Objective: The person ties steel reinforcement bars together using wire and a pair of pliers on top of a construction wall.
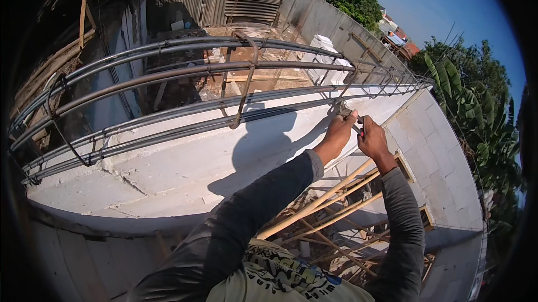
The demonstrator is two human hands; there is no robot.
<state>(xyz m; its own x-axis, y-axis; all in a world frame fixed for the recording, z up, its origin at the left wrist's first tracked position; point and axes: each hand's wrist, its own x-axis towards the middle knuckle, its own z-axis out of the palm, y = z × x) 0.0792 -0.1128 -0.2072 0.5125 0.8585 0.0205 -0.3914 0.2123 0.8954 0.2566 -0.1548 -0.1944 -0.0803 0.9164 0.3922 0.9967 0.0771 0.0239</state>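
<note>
My right hand [372, 140] is closed around a small dark hand tool with a touch of red on its handle, which looks like pliers [359, 129]. Just to its left, my left hand [334, 135] is closed too, thumb up, against the lower corner of a steel stirrup. What its fingers grip is hidden. Both hands meet beside the rebar cage [218, 69], whose long bars and bent stirrups [245, 97] run along the top of a white block wall [185, 162]. My forearms reach up in dark sleeves.
Below the wall, bamboo poles [319, 196] lean over a floor with rubble. Another block wall [443, 151] bends away at right. Beyond the cage are stacked white blocks [322, 58], corrugated sheets [255, 5] and a tall grey wall [330, 19].
</note>
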